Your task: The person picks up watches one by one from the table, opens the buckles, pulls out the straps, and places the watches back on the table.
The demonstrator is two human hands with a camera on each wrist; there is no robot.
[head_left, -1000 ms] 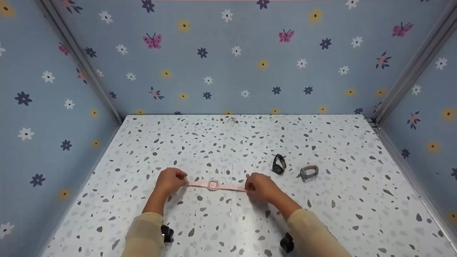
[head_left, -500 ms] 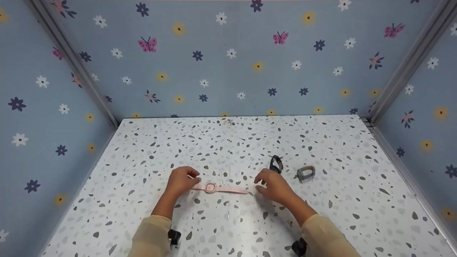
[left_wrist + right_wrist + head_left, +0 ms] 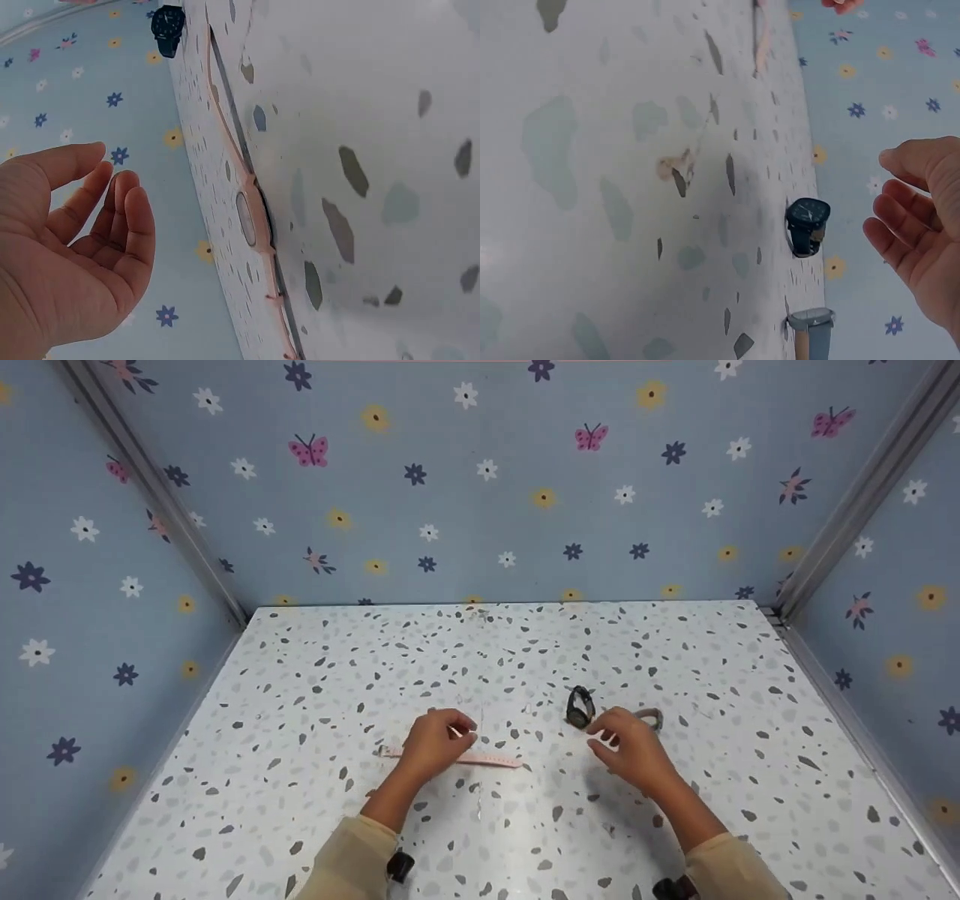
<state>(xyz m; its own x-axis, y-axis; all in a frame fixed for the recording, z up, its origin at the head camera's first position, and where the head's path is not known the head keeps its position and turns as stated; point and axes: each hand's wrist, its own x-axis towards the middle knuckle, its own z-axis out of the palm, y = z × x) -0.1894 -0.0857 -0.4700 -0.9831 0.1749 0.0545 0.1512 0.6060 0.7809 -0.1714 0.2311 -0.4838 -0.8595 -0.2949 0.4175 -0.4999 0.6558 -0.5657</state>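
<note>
A pink watch point(image 3: 491, 759) lies stretched out flat on the speckled table, its face hidden behind my left hand in the head view but visible in the left wrist view point(image 3: 256, 217). My left hand point(image 3: 435, 746) hovers above the strap, fingers loosely bent and holding nothing. My right hand point(image 3: 634, 750) is raised, thumb and fingers apart and empty, near the black watch point(image 3: 579, 709) and in front of the grey watch point(image 3: 651, 717). The right wrist view shows the black watch point(image 3: 807, 225) and the grey watch point(image 3: 811, 322) standing on their looped straps.
The speckled white table point(image 3: 450, 660) is bounded by a blue flowered panel point(image 3: 480, 510) at the back and similar panels at both sides, with metal posts in the corners.
Both hands have let go of the pink strap's ends and moved right. My left hand has passed over the watch face; my right hand has come close to the black and grey watches.
</note>
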